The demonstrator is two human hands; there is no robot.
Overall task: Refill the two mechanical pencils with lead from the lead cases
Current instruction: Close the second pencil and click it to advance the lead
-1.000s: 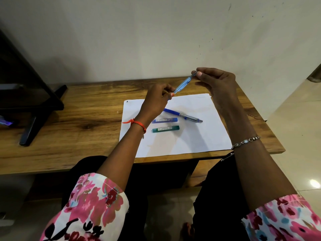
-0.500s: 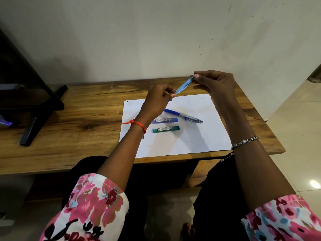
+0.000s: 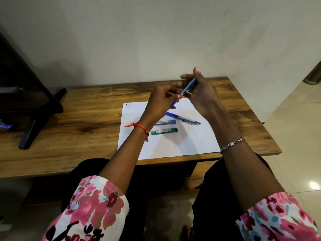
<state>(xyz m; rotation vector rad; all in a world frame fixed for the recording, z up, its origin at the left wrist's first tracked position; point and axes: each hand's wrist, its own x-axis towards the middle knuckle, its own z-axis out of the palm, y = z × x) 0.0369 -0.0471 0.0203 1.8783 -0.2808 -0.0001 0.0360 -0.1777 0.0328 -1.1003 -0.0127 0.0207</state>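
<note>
Above the far edge of the white paper (image 3: 182,146), the translucent blue pencil (image 3: 188,86) is half hidden: its top disappears into the right hand (image 3: 199,96), its lower end behind the left hand (image 3: 161,101). The left grip pinches the lower barrel; the right grip curls round the upper barrel, thumb raised. On the paper lie the second pencil (image 3: 184,118), dark blue and silver, a blue lead case (image 3: 165,122) partly covered by the left wrist, and a green lead case (image 3: 164,131).
</note>
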